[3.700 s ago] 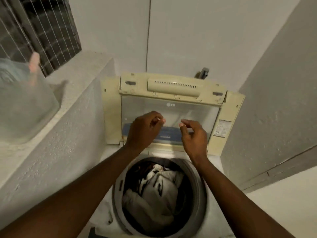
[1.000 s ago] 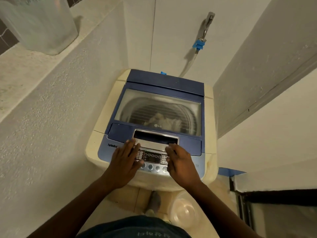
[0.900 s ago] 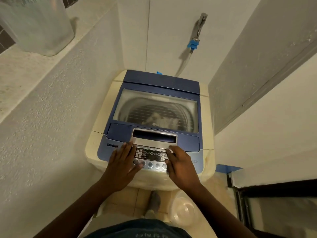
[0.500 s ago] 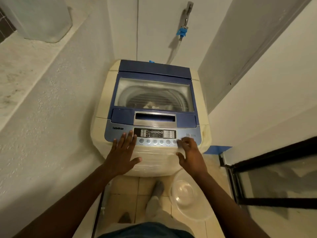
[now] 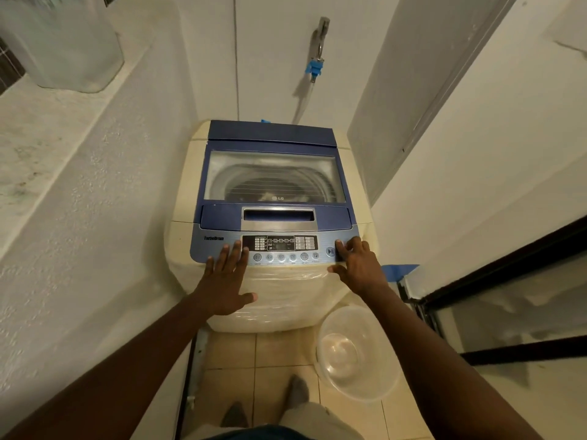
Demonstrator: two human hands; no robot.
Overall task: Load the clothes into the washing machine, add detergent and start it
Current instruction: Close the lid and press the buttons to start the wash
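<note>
The cream and blue top-loading washing machine (image 5: pixel 222 173) stands against the back wall with its clear lid (image 5: pixel 273 176) down. Pale clothes (image 5: pixel 265 195) show faintly through the lid inside the drum. My left hand (image 5: pixel 227 277) lies flat with fingers spread on the left end of the control panel (image 5: pixel 279 247). My right hand (image 5: pixel 357 265) rests at the panel's right end, its fingertips beside the start/pause button (image 5: pixel 330 251). Neither hand holds anything.
A clear plastic basin (image 5: pixel 359 354) sits on the tiled floor at the machine's right foot. A translucent container (image 5: pixel 63 49) stands on the left ledge. A tap with a blue hose fitting (image 5: pixel 315 66) is on the back wall. A dark door frame (image 5: pixel 495 281) runs along the right.
The lid, open 3.7 s ago, is now down. Both hands have slid from the panel's middle outward: the left to the left end, the right to the start/pause button. My view has pulled back.
</note>
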